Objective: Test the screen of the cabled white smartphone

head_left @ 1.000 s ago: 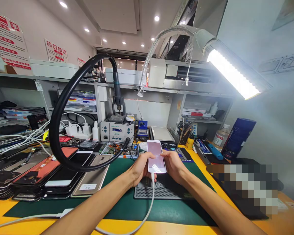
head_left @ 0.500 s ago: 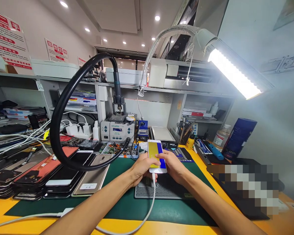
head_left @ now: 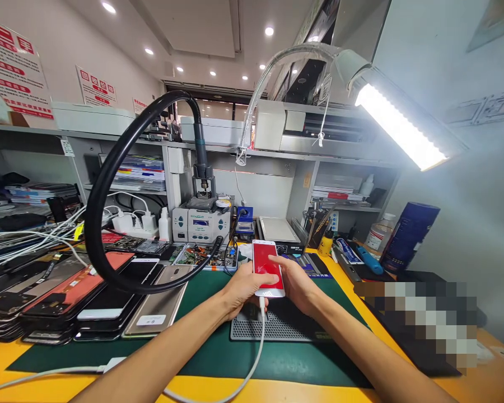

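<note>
A white smartphone [head_left: 270, 292] with a plain red screen is held up, slightly tilted, over the middle of the bench. My left hand [head_left: 240, 288] is closed round its left side, thumb lying across the lower screen. Along the other edge my right hand [head_left: 297, 281] grips the phone, its thumb reaching over the upper part of the screen; its other fingers are mostly hidden. A white cable [head_left: 261, 336] is plugged into the phone's bottom end and curves down toward me. Beneath lies a grey perforated pad [head_left: 252, 330] on a green mat [head_left: 218, 358].
Stacked phones and phone parts [head_left: 113, 296] cover the left side. A thick black hose [head_left: 93, 196] loops above them from the hot-air station [head_left: 201, 224]. Behind my hands is a tray of small parts [head_left: 205, 256]. A lit lamp [head_left: 403, 126] hangs at right, above bottles and tools.
The phone's screen has turned from yellow and blue to all red. My right thumb has shifted up the screen slightly; both hands keep their hold.
</note>
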Action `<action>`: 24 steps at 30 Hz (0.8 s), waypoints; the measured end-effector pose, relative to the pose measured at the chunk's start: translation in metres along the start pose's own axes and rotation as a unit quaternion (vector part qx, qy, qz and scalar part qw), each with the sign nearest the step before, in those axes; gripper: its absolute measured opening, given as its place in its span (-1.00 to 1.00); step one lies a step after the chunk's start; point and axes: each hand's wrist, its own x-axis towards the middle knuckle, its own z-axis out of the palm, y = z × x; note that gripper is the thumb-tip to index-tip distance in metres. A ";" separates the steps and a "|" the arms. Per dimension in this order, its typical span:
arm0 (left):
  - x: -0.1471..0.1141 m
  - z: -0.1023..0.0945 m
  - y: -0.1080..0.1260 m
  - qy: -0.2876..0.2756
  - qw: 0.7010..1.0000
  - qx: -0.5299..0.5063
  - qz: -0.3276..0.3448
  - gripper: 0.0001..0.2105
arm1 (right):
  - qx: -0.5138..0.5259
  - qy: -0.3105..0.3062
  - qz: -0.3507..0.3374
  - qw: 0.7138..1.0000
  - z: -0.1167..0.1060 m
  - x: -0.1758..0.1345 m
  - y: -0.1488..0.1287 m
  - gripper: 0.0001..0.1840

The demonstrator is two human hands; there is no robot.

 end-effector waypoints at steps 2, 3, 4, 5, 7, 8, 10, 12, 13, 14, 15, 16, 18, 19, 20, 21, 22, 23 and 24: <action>-0.001 -0.001 0.000 -0.012 1.000 0.009 0.009 -0.65 | -0.022 -0.002 -0.031 0.999 0.000 0.000 0.001 -0.73; -0.001 -0.001 0.000 -0.017 1.000 0.010 0.012 -0.65 | -0.032 -0.005 -0.043 0.999 0.001 -0.001 0.002 -0.72; -0.001 -0.002 0.000 -0.020 1.000 0.010 0.013 -0.65 | -0.041 -0.005 -0.051 0.998 0.001 -0.001 0.002 -0.72; 0.000 -0.002 0.000 -0.022 1.000 0.008 0.013 -0.65 | -0.041 -0.002 -0.053 0.998 0.001 -0.001 0.002 -0.73; 0.000 -0.002 0.000 -0.025 1.000 0.005 0.014 -0.65 | -0.021 0.006 -0.041 0.999 0.001 -0.001 0.001 -0.77; 0.000 -0.002 0.000 -0.026 1.000 0.004 0.014 -0.64 | -0.006 0.009 -0.032 0.999 0.001 -0.001 0.000 -0.77; 0.000 -0.001 0.000 -0.022 1.000 0.003 0.012 -0.64 | 0.020 0.006 -0.009 1.000 0.001 -0.001 -0.001 -0.73; 0.001 0.000 -0.001 -0.008 1.000 -0.002 0.002 -0.65 | 0.039 -0.013 0.000 0.999 0.001 -0.001 -0.003 -0.67; 0.001 0.000 -0.001 0.001 1.000 -0.007 -0.005 -0.67 | 0.049 -0.023 0.001 0.999 0.002 -0.001 -0.004 -0.65; 0.002 0.001 -0.001 0.010 1.000 -0.013 -0.012 -0.70 | 0.058 -0.032 0.001 0.998 0.002 -0.001 -0.004 -0.64; 0.003 0.000 0.000 0.015 0.999 -0.021 -0.021 -0.73 | 0.065 -0.037 0.000 0.997 0.003 -0.001 -0.005 -0.64; 0.004 0.000 0.000 0.014 0.999 -0.030 -0.030 -0.74 | 0.067 -0.038 -0.001 0.997 0.003 -0.001 -0.005 -0.63; 0.004 -0.001 0.001 0.003 0.998 -0.050 -0.048 -0.71 | 0.057 -0.031 0.002 0.998 0.003 -0.001 -0.005 -0.62; 0.005 -0.002 0.001 -0.005 0.997 -0.058 -0.054 -0.68 | 0.050 -0.028 0.008 0.998 0.003 0.000 -0.005 -0.61; 0.004 -0.002 0.001 -0.011 0.996 -0.062 -0.057 -0.66 | 0.043 -0.025 0.015 0.999 0.002 0.000 -0.004 -0.61; 0.004 -0.003 0.001 -0.014 0.996 -0.064 -0.055 -0.66 | 0.037 -0.023 0.024 0.999 0.002 0.001 -0.004 -0.60; 0.004 -0.003 0.001 -0.013 0.997 -0.062 -0.049 -0.69 | 0.033 -0.021 0.031 0.999 0.001 0.002 -0.002 -0.60; 0.003 -0.003 0.001 -0.010 0.997 -0.057 -0.041 -0.70 | 0.028 -0.019 0.035 0.999 0.000 0.003 -0.001 -0.61; 0.003 -0.003 0.000 -0.006 0.998 -0.052 -0.032 -0.68 | 0.021 -0.014 0.032 0.999 0.000 0.003 0.000 -0.63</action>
